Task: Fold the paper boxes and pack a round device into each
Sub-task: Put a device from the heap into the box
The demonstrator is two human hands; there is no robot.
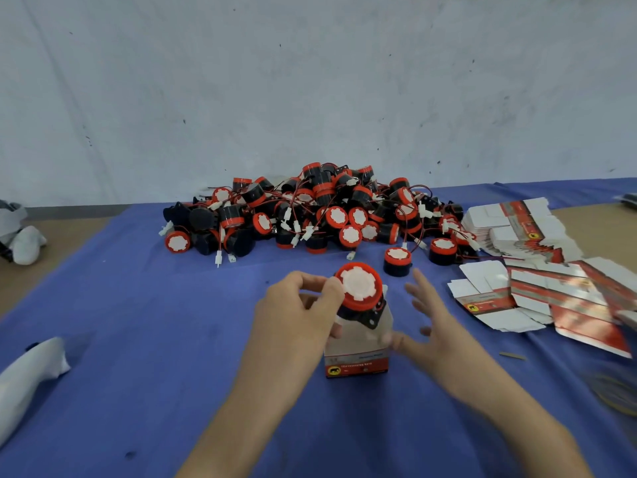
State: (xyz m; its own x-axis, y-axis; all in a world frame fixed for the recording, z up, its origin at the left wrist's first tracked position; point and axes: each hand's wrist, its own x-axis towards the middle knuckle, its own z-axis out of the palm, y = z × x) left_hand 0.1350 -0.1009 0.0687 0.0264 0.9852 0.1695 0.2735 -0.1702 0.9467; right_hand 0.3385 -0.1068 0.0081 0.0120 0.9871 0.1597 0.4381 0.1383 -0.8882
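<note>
A person's left hand (296, 305) pinches the red rim of a round black device with a white middle (360, 288), thumb on the near side and fingers curled behind it. The device sits tilted in the open top of a small red and white paper box (356, 353), which stands on the blue cloth (138, 305) between the two hands. The bottom part of the device is hidden inside the box, and the box's top flaps are too blurry to make out. The right hand (427, 322) is open with its fingers spread, just beside the right side of the box. It is blurry, so it is hard to tell if it touches the box. Behind the box lies a big pile of the same round devices with thin wires (327, 208), and one black and red device (397, 260) stands alone near it. To the right lie flat unfolded paper boxes (551, 298), some in a stack (517, 229). A white cloth thing (27, 374) at the lower left is cut off by the edge. A dark blurry thing (613, 391) at the right edge cannot be made out.
</note>
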